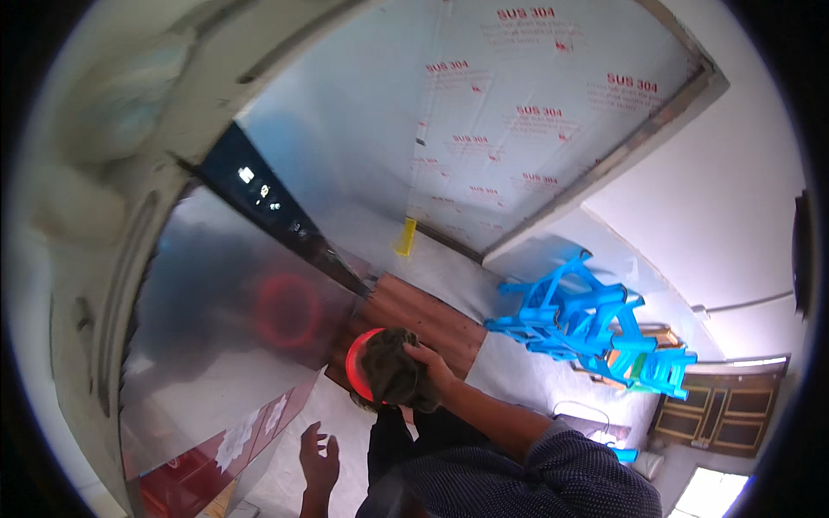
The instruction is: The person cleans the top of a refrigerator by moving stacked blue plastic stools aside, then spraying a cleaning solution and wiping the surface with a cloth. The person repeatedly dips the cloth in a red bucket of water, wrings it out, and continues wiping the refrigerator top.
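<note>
My right hand (427, 366) grips a bunched dark brown-green cloth (390, 369). The cloth lies against a round, bright red object (355, 364), whose curved edge shows on its left side. Most of that object is hidden, so I cannot tell what it is or whether the hand bears its weight. Lower and to the left, my left hand (319, 460) holds nothing, with its fingers apart and slightly curled. A shiny metal panel (220, 304) stands to the left and carries a blurred red ring-shaped reflection.
A film-covered steel sheet (518, 84) bearing red print lines the wall. A dark glossy strip (272, 201) edges the panel. Blue plastic stools (583, 317) are piled at right. A reddish-brown wood-look board (421, 311) and a yellow object (406, 237) lie ahead.
</note>
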The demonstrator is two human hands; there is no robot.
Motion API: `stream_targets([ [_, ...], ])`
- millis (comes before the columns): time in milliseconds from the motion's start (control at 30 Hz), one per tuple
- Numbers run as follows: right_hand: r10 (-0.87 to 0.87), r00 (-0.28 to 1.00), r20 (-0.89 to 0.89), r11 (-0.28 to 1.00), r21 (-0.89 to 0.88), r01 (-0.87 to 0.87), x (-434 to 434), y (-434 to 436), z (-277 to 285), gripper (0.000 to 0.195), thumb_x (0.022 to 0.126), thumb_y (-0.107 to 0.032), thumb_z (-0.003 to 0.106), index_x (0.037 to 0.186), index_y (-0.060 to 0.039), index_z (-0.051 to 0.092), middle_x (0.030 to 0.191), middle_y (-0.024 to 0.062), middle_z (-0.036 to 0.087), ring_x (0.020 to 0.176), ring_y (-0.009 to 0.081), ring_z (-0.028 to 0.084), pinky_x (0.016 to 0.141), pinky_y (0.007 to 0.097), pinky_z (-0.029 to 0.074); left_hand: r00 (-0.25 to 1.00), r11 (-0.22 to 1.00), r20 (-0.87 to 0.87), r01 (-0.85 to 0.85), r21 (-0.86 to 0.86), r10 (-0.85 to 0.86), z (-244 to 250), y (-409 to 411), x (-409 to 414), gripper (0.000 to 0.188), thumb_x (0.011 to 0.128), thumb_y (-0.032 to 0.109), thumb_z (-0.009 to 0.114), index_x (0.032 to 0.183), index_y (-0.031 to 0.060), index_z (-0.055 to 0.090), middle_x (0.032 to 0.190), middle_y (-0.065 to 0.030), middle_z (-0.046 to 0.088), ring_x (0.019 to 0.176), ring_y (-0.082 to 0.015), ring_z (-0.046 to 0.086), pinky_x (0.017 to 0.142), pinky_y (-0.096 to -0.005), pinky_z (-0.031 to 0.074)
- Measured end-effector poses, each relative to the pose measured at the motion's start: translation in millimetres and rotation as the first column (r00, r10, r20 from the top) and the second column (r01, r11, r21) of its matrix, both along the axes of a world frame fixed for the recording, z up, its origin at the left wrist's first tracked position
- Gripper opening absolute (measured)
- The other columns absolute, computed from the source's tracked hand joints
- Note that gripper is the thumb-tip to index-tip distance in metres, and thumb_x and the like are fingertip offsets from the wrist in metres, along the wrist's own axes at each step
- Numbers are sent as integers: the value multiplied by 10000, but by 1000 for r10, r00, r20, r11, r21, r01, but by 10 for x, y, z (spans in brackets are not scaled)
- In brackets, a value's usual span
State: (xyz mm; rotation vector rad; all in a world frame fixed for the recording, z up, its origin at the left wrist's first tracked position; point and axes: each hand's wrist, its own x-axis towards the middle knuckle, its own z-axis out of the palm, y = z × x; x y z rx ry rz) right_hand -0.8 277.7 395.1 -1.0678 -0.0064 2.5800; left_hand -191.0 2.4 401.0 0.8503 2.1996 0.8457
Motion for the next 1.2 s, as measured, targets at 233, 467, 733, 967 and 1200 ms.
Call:
stream_targets([
  [233,-26,883,469,996,92,-20,251,-244,-1436,612,815,-39,659,1407,-68,509,1257,164,610,1116,327,639,927,461,582,948,932,100,317,-178,-303,-1119,499,-7,405,925,148,686,1293,8,594,1204,-175,657,924,-265,702,749,-381,571],
  [467,44,732,680,991,65,-120,106,-722,-3370,643,758,-69,658,1386,-27,526,1281,168,600,1143,314,625,948,402,538,791,744,116,606,-280,-601,-3139,959,-280,427,932,198,672,1294,-8,580,1126,-218,677,927,-366,692,818,-455,562],
  [733,-74,447,892,746,347,-568,-192,-1255,-4876,696,832,-103,552,1511,-29,421,1507,275,438,1415,445,410,1189,468,358,682,678,69,731,-73,-728,-4480,1439,90,685,913,187,678,1513,24,390,1344,-293,555,1186,-471,587,980,-506,510],
  [967,246,425,871,717,131,-685,-255,-1332,-5051,690,838,-148,543,1509,-31,429,1521,300,429,1421,458,412,1184,477,362,506,461,47,817,-345,-861,-5155,1339,220,839,858,267,727,1570,84,323,1387,-304,528,1201,-501,576,1004,-544,491],
  [1200,439,346,829,747,-123,-653,-206,-1215,-5133,673,868,-283,531,1502,-75,444,1339,348,576,1295,504,529,1123,514,425,511,239,479,820,-519,-713,-6046,1059,267,518,853,245,674,1324,47,589,1119,-280,691,1007,-440,685,881,-508,557],
])
